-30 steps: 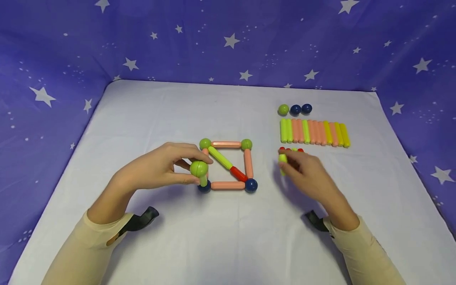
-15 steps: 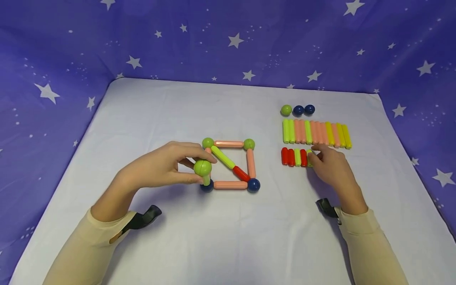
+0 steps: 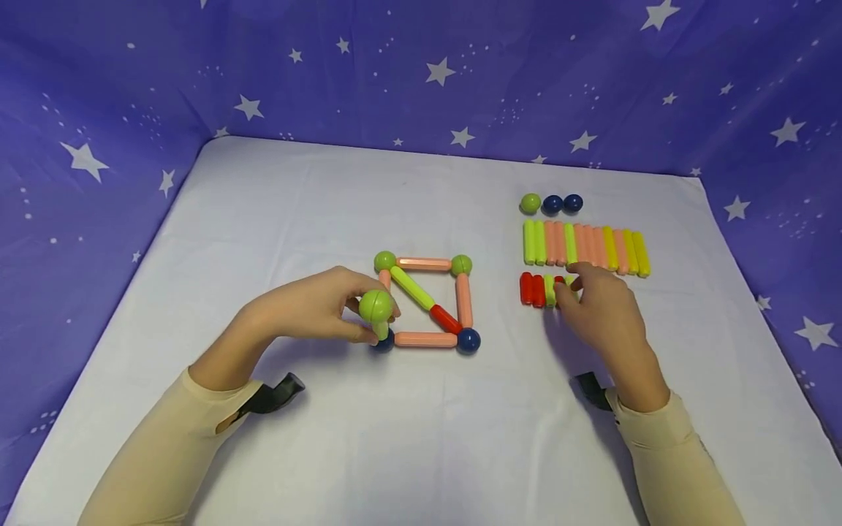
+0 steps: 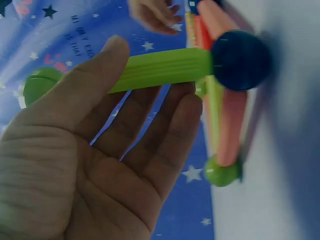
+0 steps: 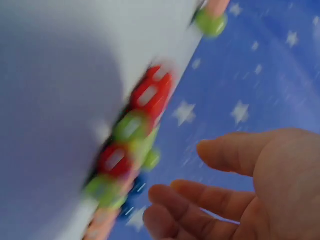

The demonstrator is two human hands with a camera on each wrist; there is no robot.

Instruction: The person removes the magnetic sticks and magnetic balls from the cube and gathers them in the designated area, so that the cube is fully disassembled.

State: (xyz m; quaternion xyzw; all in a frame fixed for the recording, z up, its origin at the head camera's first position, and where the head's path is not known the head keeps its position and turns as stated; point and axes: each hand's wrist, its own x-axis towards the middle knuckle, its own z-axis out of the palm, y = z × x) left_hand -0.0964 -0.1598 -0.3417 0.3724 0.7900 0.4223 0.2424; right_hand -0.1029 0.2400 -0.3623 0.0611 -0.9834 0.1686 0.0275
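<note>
The left sleeve (image 3: 151, 453) and right sleeve (image 3: 674, 467) are plain beige; a black left wrist attachment (image 3: 275, 395) and black right wrist attachment (image 3: 592, 391) jut from their ends

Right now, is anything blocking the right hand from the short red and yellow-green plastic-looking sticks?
Nothing visible is in the way. The right hand is at the right end of the row of short sticks. The shiny green and dark blue balls lie farther back, beyond the long green, pink and yellow sticks.

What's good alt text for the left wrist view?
The left hand holds a green stick with a green ball at one end and a dark blue ball at the other; the right hand shows beyond.
</note>
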